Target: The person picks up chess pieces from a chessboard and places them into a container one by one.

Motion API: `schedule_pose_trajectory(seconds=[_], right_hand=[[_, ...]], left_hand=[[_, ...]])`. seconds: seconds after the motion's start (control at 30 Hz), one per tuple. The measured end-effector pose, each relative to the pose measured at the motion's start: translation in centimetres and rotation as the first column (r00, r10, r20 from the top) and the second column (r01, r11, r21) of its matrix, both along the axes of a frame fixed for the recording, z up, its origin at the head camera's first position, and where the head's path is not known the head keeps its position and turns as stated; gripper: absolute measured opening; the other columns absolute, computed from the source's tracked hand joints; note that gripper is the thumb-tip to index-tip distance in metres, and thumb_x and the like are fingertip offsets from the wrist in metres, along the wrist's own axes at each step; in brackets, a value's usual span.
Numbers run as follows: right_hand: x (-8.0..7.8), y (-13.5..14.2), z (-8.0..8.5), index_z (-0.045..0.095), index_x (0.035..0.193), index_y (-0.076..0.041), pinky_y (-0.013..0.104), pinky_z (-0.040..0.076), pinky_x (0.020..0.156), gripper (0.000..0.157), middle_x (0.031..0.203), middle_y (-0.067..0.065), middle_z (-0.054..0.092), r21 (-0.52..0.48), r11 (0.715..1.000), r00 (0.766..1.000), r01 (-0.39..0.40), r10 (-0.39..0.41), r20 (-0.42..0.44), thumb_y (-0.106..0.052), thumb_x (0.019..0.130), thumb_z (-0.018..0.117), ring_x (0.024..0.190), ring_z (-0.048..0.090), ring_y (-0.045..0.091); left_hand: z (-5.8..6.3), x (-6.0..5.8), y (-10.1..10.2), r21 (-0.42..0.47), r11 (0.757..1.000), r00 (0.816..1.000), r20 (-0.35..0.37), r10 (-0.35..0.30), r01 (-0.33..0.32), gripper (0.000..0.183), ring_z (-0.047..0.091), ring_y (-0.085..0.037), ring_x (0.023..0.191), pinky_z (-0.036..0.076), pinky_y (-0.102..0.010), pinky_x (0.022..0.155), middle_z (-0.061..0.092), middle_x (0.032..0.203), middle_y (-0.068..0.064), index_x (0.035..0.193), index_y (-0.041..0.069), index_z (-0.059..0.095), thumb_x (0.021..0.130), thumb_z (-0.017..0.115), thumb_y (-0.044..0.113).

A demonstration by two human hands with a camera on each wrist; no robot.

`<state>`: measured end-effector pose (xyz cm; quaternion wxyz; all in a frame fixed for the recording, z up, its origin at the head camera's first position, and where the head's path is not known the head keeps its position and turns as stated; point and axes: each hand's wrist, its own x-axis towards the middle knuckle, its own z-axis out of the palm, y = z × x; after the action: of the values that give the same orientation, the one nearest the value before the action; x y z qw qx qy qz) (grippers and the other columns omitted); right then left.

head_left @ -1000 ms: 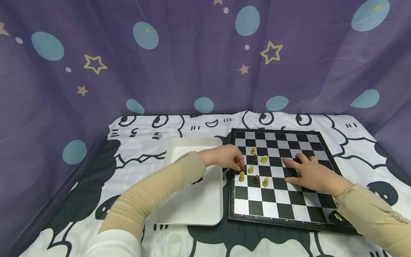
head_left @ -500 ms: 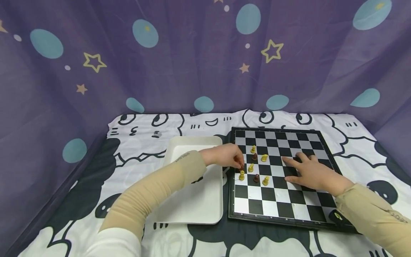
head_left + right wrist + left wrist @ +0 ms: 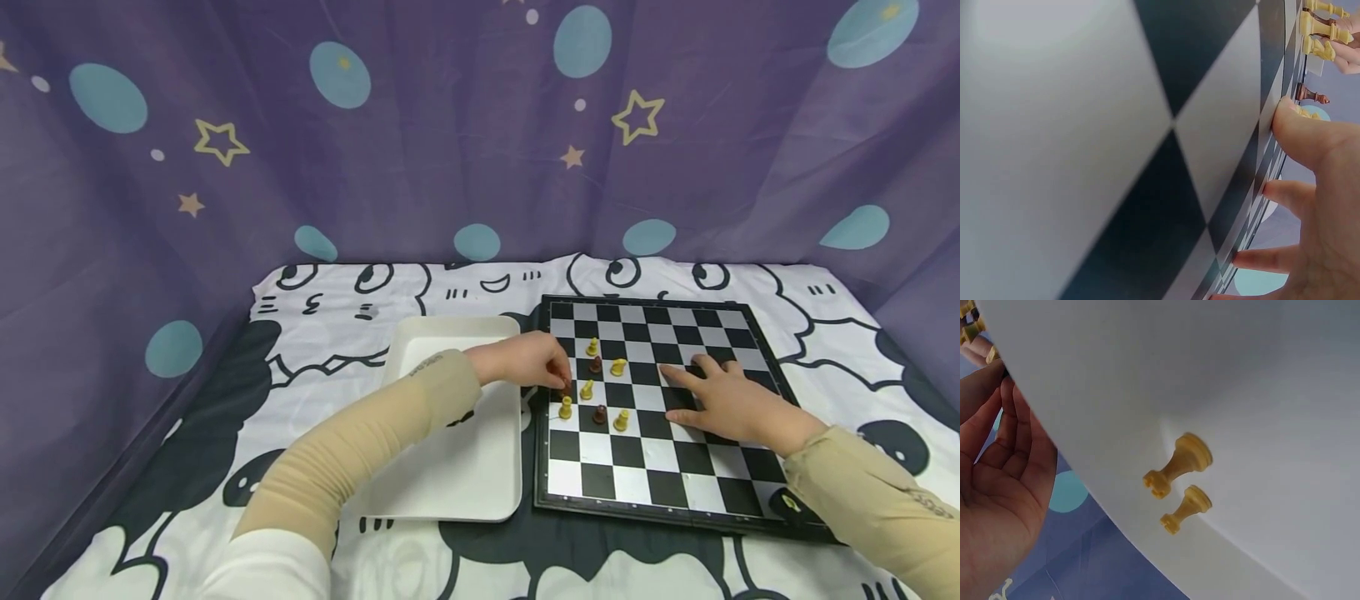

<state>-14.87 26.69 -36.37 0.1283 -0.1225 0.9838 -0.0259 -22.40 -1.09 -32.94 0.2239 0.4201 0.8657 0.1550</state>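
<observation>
My left hand (image 3: 534, 360) reaches over the white tray to the left edge of the chessboard (image 3: 705, 493). Its thumb and fingertips pinch a small dark brown chess piece (image 3: 566, 390), mostly hidden by the fingers, just behind a yellow rook (image 3: 566, 407). Close by on the board stand several yellow pieces, among them a knight (image 3: 618, 367), and two dark brown pieces, one in front (image 3: 600, 414) and one farther back (image 3: 596, 364). My right hand (image 3: 723, 404) rests on the right half of the board, fingers spread, holding nothing; the right wrist view shows its fingertips (image 3: 1282, 119) touching the squares.
Left of the board lies the shallow white tray (image 3: 442, 500), under my left forearm. Two yellow rooks lie on their sides inside it, a larger one (image 3: 1179, 465) and a smaller one (image 3: 1187, 510). A patterned cloth (image 3: 390, 567) covers the table; a purple curtain (image 3: 450, 150) hangs behind.
The head view has tipped slightly, so the scene sits a little higher. Both hands keep their places, the left still at the dark brown piece.
</observation>
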Motion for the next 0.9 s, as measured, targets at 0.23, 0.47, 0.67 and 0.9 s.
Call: schedule_pose_trajectory(seconds=[0.23,0.47,0.67,0.9], right_hand=[[0.0,0.0,0.0,0.043,0.142,-0.017,0.067,0.045,0.074,0.083,0.135,0.033,0.035,0.007,1.0,1.0,0.001,-0.001,0.002,-0.071,0.079,0.053,0.111,0.039,0.058],[0.1,-0.1,0.1,0.043,0.142,-0.017,0.068,0.045,0.075,0.082,0.135,0.033,0.034,-0.004,1.0,1.0,0.003,-0.003,0.0,-0.069,0.08,0.053,0.112,0.038,0.059],[0.1,-0.1,0.2,0.043,0.142,-0.017,0.067,0.045,0.074,0.082,0.135,0.033,0.034,-0.002,1.0,1.0,0.002,-0.002,0.004,-0.07,0.08,0.053,0.112,0.039,0.059],[0.1,0.0,0.1,0.043,0.142,-0.016,0.068,0.045,0.073,0.085,0.135,0.033,0.034,-0.005,1.0,1.0,0.0,0.0,0.011,-0.072,0.079,0.051,0.113,0.037,0.06]], left_hand=[[0.4,-0.2,-0.5,0.035,0.999,1.0,0.008,0.021,-0.021,0.012,0.061,-0.006,0.079,0.048,-0.016,0.072,0.071,0.093,-0.002,0.098,0.008,0.073,0.09,0.064,0.011],[0.7,-0.3,-1.0,0.055,0.998,1.0,0.013,0.018,-0.019,0.011,0.063,-0.007,0.081,0.049,-0.016,0.075,0.072,0.092,-0.002,0.096,0.007,0.073,0.09,0.064,0.01],[0.9,-0.3,-1.2,0.079,0.997,0.999,0.039,0.007,-0.01,0.011,0.064,-0.006,0.08,0.049,-0.016,0.075,0.073,0.091,-0.003,0.096,0.006,0.073,0.09,0.063,0.008],[1.2,-0.2,-1.6,0.1,0.995,0.999,0.048,0.008,-0.013,0.011,0.066,-0.008,0.082,0.049,-0.014,0.073,0.073,0.09,-0.002,0.096,0.006,0.073,0.09,0.064,0.008]])
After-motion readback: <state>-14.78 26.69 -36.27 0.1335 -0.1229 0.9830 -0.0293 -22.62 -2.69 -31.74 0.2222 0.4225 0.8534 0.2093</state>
